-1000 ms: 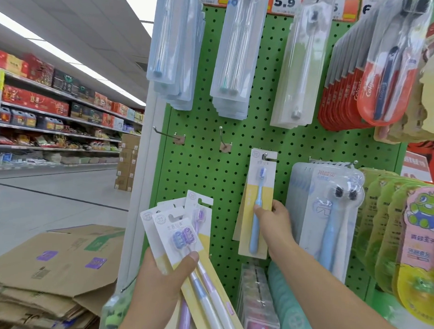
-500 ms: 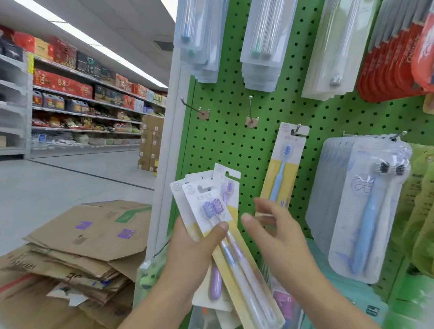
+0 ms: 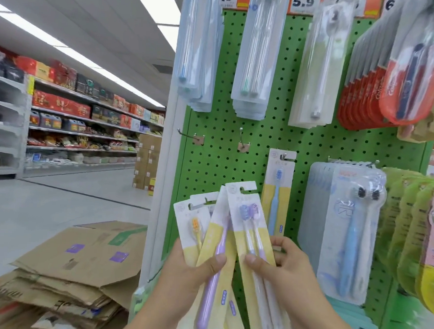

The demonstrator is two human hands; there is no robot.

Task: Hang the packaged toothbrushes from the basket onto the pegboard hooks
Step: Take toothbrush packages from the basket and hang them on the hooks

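Left hand (image 3: 192, 271): gripping a fan of toothbrush packs (image 3: 212, 242), thumb curling over the purple one.
Right hand (image 3: 281, 265): pinching the two-brush pack (image 3: 250, 231), thumb in front, fingers behind.
Blue pack (image 3: 276, 192): hanging on a hook (image 3: 284, 156) of the green pegboard (image 3: 218, 164), just above the hands.

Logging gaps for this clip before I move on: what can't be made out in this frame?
- Basket: not in the head view; out of frame.
- Price tags: cut off by the top edge.
- Lower end of the twin-brush pack gripped by the right hand: blurred.
- Print on the packs held by the left hand: too small.
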